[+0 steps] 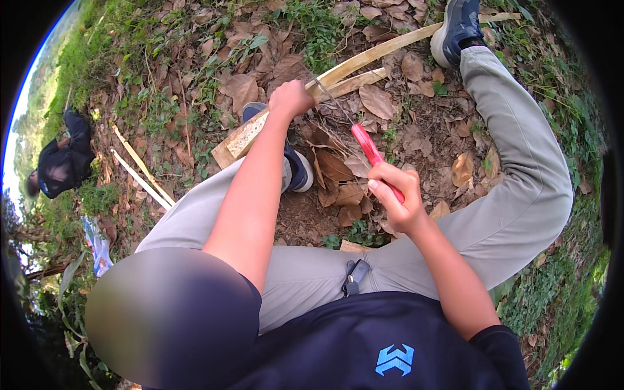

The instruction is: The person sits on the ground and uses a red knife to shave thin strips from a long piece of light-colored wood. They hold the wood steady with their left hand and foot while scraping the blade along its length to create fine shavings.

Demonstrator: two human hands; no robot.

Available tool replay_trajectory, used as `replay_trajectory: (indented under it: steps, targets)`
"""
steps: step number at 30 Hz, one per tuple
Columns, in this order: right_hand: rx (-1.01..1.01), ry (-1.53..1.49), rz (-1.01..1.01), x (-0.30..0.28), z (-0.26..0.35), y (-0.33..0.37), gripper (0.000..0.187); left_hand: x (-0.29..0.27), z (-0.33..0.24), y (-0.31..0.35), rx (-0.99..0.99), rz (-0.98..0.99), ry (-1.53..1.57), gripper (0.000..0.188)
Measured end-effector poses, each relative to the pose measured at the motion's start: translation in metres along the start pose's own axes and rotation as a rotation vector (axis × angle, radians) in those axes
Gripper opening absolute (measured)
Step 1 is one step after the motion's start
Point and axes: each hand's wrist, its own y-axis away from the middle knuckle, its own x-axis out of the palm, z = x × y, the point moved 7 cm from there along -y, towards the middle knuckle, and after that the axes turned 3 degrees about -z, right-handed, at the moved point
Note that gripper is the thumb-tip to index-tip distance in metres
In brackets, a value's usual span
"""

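My right hand (pixel 401 199) is wrapped round the red handle of a tool with a long, thin metal blade (pixel 374 146), edge-on to me, so its exact kind is unclear. The blade slants up and left, crossing a long, pale, curved wooden strip (pixel 377 52) beside my left hand. My left hand (pixel 290 101) is closed at the strip's near end, its fingertips mostly hidden from me. Below that hand, a squared wooden block (pixel 242 138) lies slanted by my left shoe. A shorter pale strip (pixel 357 81) sits next to the long one.
My left shoe (pixel 299 172) stands near the block; my right shoe (pixel 452 32) touches the long strip's far part. Two pale strips (pixel 144 170) lie at left. Farther left is another person in dark clothes (pixel 65 159). A blue-and-white plastic packet (pixel 96 247) rests in the greenery. Dry leaves cover the ground.
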Motion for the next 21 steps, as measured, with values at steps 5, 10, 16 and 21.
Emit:
replay_trajectory:
  steps: [5, 10, 16, 21]
  targets:
    - [-0.058, 0.022, -0.038, 0.017, -0.026, -0.043, 0.011, 0.005, -0.008, -0.003, 0.003, 0.037, -0.009, 0.049]
    - [0.045, 0.041, 0.071, -0.012, 0.014, 0.003, 0.011, 0.01, 0.01, -0.005, -0.008, 0.01, 0.004, 0.052]
    - [-0.028, 0.077, 0.002, 0.009, -0.002, -0.055, 0.012, 0.001, -0.008, -0.009, 0.016, 0.006, 0.006, 0.052]
    - [0.034, 0.028, 0.063, -0.017, 0.048, 0.021, 0.006, 0.012, 0.007, -0.003, 0.033, -0.035, 0.028, 0.051]
